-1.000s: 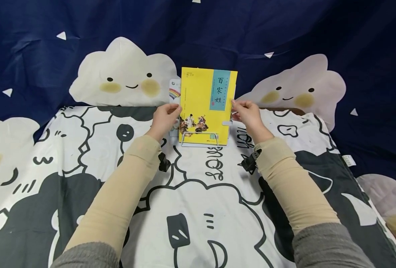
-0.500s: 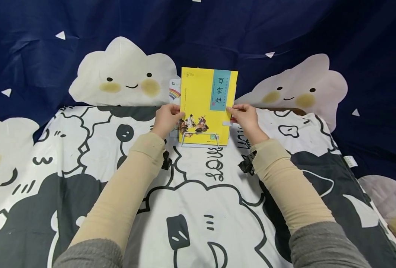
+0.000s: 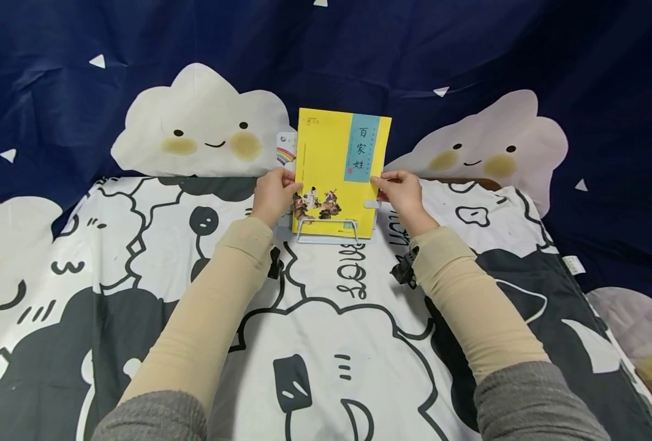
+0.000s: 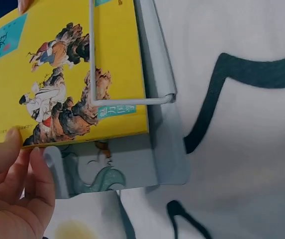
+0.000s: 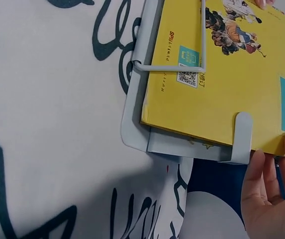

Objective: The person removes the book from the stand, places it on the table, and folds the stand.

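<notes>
A yellow book (image 3: 326, 159) with a blue title panel leans upright on a pale book stand (image 4: 174, 164). The stand's wire holder (image 4: 93, 55) crosses the front of the lower cover. My left hand (image 3: 272, 195) pinches the book's left edge, thumb on the cover and fingers behind. On the opposite edge, my right hand (image 3: 404, 195) pinches it just below the title panel. A pale page clip (image 5: 242, 132) laps over the right edge of the cover, below the right hand. The left clip (image 4: 56, 172) sits beside the book by my left fingertips, off the cover.
The stand's back plate, printed with a rainbow (image 3: 285, 154), sticks out left of the book. Beneath lies a white cloth (image 3: 326, 343) with black cartoon drawings. A dark blue curtain (image 3: 359, 55) with cloud shapes (image 3: 204, 122) hangs behind.
Both hands have slid slightly down along the book's edges and inward, so the thumbs now lie on the cover. The book has barely moved on the stand.
</notes>
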Demonstrator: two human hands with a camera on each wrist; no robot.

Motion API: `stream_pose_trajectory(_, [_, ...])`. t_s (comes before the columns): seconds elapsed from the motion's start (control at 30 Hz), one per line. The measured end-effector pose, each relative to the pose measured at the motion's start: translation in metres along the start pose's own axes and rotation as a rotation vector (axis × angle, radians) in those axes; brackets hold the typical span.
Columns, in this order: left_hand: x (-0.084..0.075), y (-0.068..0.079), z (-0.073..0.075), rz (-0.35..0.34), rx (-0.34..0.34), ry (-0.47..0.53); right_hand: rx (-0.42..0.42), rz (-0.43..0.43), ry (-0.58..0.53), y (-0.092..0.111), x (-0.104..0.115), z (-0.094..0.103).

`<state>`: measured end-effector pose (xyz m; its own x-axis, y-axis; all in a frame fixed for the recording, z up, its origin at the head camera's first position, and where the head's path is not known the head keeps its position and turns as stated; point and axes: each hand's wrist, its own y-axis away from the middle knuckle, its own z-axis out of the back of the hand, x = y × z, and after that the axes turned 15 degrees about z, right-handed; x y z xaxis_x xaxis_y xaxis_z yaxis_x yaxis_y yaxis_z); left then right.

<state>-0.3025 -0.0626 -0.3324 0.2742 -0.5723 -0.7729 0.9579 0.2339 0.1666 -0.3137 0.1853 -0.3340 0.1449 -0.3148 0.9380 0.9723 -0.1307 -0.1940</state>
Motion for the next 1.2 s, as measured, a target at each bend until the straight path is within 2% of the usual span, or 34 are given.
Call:
stream_pose_trajectory(0.3, [-0.011, 0.0, 0.003, -0.052, -0.023, -0.023, -0.009, -0.003, 0.001, -0.002, 0.006, 0.003])
stream_pose_trajectory(0.6, [-0.015, -0.001, 0.009, -0.121, -0.028, 0.024, -0.006, 0.003, -0.051, -0.008, 0.015, 0.004])
stream_pose_trajectory(0.87, [-0.018, -0.002, 0.017, -0.157, -0.018, 0.043, 0.019, 0.012, -0.044, -0.011, 0.02, 0.006])
stream_pose_trajectory(1.2, [-0.022, 0.003, 0.028, -0.217, -0.04, 0.081, 0.018, 0.087, -0.079, -0.014, 0.028, 0.012])
